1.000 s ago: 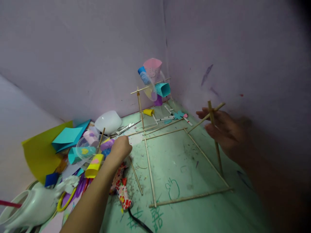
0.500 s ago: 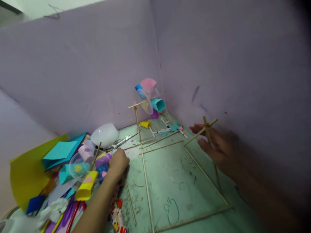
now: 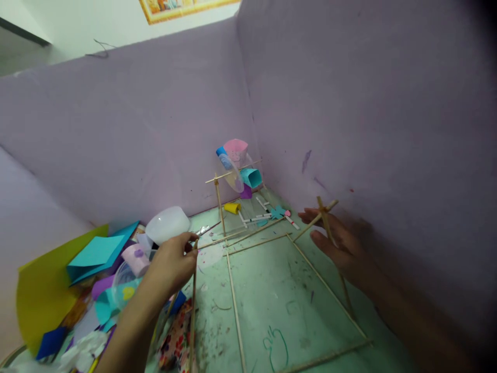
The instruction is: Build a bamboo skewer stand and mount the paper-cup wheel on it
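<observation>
One white bowl is near far L edge of green table, contents can't tell; paper rolls lie by clear dish. L hand pinches top of thin stick. R hand, half-spread, is at stick frame, toward R edge.

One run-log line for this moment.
left hand: pinching stick end | right hand: open behind crossed sticks | pink cup: raised near far corner | yellow cup: on table
</observation>
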The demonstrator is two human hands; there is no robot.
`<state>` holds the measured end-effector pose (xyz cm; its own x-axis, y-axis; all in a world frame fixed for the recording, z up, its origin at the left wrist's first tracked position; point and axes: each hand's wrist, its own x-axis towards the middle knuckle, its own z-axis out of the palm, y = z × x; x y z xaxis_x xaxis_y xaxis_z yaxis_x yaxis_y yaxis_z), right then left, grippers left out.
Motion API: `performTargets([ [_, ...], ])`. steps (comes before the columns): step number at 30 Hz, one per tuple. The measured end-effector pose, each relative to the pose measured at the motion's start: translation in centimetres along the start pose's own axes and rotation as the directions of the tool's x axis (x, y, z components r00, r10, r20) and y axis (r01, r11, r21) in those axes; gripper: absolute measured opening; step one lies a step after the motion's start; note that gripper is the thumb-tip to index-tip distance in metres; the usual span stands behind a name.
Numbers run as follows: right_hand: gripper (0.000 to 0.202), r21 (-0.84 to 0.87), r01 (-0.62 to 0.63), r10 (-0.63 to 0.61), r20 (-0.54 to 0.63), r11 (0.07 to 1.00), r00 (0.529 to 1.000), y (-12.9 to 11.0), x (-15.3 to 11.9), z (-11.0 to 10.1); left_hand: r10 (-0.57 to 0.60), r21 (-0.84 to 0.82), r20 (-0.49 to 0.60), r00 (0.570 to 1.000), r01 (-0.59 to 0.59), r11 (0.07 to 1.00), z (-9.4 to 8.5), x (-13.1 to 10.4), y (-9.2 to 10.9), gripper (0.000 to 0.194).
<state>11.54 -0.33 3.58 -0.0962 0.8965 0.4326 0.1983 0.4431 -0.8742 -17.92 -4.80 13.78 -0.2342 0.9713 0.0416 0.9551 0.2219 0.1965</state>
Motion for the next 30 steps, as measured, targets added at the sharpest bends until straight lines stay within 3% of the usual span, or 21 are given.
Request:
performTargets([
  [5, 0.039, 0.000, 0.022, -0.022, -0.003, 1.000, 1.000, 0.2, 0.0, 0.0, 0.171, -0.348, -0.253, 0.952, -0.254, 0.903, -3.5, -3.4, 0.8, 0.030],
  [8, 0.039, -0.006, 0.012, -0.012, -0.014, 1.000, 1.000, -0.1, 0.0, 0.0, 0.203, -0.493, -0.451, 0.869, -0.432, 0.755, -4.5, -5.0, 1.1, 0.027],
  [11, 0.040, -0.018, 0.018, -0.019, -0.024, 1.000, 1.000, -0.3, 0.0, 0.0, 0.158, -0.531, -0.586, 0.795, -0.523, 0.667, -4.1, -5.8, 0.7, 0.031],
  [14, 0.043, -0.020, 0.027, -0.027, -0.029, 0.999, 0.999, -0.2, 0.1, 0.0, 0.091, -0.574, -0.600, 0.794, -0.508, 0.642, -2.7, -6.0, -0.3, 0.037],
  [18, 0.046, 0.006, 0.015, -0.015, -0.031, 1.000, 0.999, 0.2, 0.0, 0.1, 0.062, -0.590, -0.579, 0.813, -0.470, 0.656, -1.2, -6.0, -1.8, 0.023],
  [25, 0.043, 0.045, -0.011, 0.013, -0.054, 0.999, 0.998, 0.0, -0.2, 0.2, 0.181, -0.584, -0.540, 0.822, -0.521, 0.623, -1.1, -5.1, -2.7, 0.011],
  [30, 0.042, 0.045, -0.026, 0.029, -0.073, 0.999, 0.997, 0.2, -0.1, 0.1, 0.173, -0.639, -0.445, 0.879, -0.447, 0.626, -0.6, -4.7, -2.3, 0.010],
])
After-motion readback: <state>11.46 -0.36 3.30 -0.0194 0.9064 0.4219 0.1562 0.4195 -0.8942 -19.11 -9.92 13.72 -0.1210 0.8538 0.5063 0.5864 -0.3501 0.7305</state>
